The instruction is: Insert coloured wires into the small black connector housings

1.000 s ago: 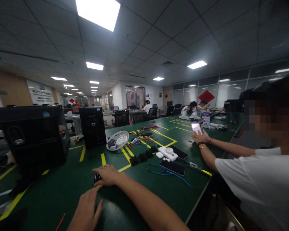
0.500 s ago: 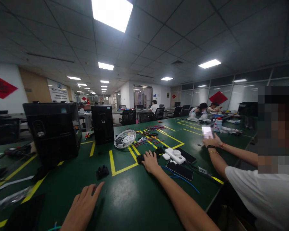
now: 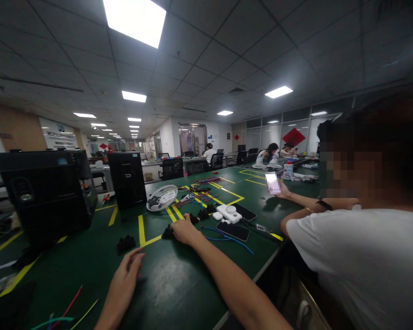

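My right hand reaches across the green table, its fingers curled over a small black knobbly part beside a yellow tape corner. Just right of those fingers, more black parts stand in a row. My left hand hovers low over the near table with loosely extended fingers and nothing in them. Ahead of its fingertips lies a separate black knobbly part. What these parts are cannot be made out. The underside of my right hand is hidden.
Right of my right hand lie a white device, a dark phone and blue wires. Beyond are a white basket and loose wires. Black computer cases stand left. A co-worker sits close right, holding a bright-screened phone.
The view has swung right, shifting the table leftward. My right hand's fingers have drawn together over the leftmost black part in the row. My left hand has come nearer the separate part.
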Demonstrator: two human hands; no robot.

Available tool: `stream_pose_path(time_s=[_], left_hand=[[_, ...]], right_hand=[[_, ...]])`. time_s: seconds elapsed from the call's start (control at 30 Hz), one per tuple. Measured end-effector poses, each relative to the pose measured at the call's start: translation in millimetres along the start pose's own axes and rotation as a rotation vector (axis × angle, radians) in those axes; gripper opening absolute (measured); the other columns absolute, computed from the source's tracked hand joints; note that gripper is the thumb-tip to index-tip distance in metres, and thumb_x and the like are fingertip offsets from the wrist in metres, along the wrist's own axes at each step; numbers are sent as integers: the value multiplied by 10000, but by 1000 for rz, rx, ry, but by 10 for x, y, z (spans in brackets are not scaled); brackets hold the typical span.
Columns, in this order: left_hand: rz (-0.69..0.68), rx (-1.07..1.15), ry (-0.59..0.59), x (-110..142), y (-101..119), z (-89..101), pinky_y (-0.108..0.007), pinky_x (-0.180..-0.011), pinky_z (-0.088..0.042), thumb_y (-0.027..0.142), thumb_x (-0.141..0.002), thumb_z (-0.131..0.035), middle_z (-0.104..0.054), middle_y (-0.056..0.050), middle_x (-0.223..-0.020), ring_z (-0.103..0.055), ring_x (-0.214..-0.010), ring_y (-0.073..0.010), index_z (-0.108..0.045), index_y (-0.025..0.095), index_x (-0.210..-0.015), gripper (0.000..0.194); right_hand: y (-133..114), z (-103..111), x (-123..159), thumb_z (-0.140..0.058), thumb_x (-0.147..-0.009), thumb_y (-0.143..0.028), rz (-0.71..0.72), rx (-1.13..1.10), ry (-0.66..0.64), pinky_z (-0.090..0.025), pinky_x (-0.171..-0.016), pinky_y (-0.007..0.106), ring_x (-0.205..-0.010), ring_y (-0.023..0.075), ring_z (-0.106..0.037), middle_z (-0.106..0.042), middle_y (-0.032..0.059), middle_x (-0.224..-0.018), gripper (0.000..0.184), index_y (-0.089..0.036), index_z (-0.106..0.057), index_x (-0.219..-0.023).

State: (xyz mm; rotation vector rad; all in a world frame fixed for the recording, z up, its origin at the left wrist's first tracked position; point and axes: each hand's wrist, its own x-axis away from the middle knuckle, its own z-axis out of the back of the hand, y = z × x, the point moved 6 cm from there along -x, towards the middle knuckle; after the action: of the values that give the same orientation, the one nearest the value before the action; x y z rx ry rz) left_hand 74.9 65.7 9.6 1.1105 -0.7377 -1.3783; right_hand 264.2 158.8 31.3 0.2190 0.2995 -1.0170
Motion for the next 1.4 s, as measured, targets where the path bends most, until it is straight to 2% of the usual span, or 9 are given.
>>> stream_pose_path(time_s=[0.17,0.4,0.6,0.77,0.87,0.97,1.07,1.2,1.4], left_hand=[[11,29,63,-18,31,-18,-406,-747,-501,601,-759,-437,-644,-119,-1073,-619,-877,-276,-572,170,-1131,585],[-56,229,44,-7,-59,-2,-323,-637,-499,647,-770,-472,-658,-101,-1015,-591,-818,-224,-605,182,-1061,565],[285,720,-101,5,-75,-128,-350,-648,-551,540,-862,-466,-660,-124,-1069,-662,-779,-202,-514,203,-1211,488],[414,896,-110,38,-119,-235,-331,-463,-531,367,-889,-506,-676,-68,-823,-599,-476,-148,-501,203,-1162,319],[413,889,-39,28,-206,-239,-328,-444,-530,278,-872,-545,-687,-84,-926,-644,-529,-179,-453,232,-1186,330],[391,958,-54,9,-220,-264,-406,-584,-580,267,-866,-555,-650,-139,-1124,-696,-703,-225,-502,200,-1141,288],[408,1034,-39,2,-225,-271,-433,-708,-576,273,-889,-515,-652,-160,-1119,-704,-810,-253,-540,167,-1086,226],[395,1090,-92,5,-189,-295,-422,-710,-561,311,-901,-489,-674,-161,-1078,-708,-781,-252,-508,187,-1089,227],[299,1084,-62,-127,-132,-373,-323,-562,-523,354,-889,-496,-666,-139,-1107,-677,-676,-199,-508,209,-1072,233]], right_hand=[[-223,51,79,-617,-800,-392,41,-59,26,-351,-939,532,-1086,302,-536,-569,156,-1191,349,-149,-566,-1045],[-221,99,237,-760,-697,-395,104,-293,-11,-472,-750,282,-869,191,-591,-618,64,-977,395,-159,-578,-957],[-502,364,293,-755,-721,-314,191,-759,109,-454,-831,267,-952,169,-594,-624,36,-1050,429,-184,-564,-1082],[-877,449,293,-814,-638,-375,278,-770,69,-439,-866,264,-994,181,-590,-629,29,-1078,553,-207,-571,-1106],[-560,529,314,-771,-691,-419,83,-559,24,-421,-902,275,-1058,197,-571,-617,51,-1140,528,-216,-568,-1134],[145,533,471,-661,-806,-366,-360,-197,-181,-422,-876,301,-1070,223,-581,-632,88,-1126,326,-205,-607,-1084],[602,480,660,-770,-659,-257,-535,-99,-370,-460,-723,322,-922,291,-648,-678,141,-983,306,-149,-678,-929],[634,335,672,-734,-639,-137,-494,-131,-432,-435,-627,273,-819,252,-673,-702,92,-882,140,-195,-704,-763],[260,332,479,-592,-806,-170,-383,-224,-271,-410,-645,282,-818,236,-663,-694,115,-898,86,-193,-672,-828]])
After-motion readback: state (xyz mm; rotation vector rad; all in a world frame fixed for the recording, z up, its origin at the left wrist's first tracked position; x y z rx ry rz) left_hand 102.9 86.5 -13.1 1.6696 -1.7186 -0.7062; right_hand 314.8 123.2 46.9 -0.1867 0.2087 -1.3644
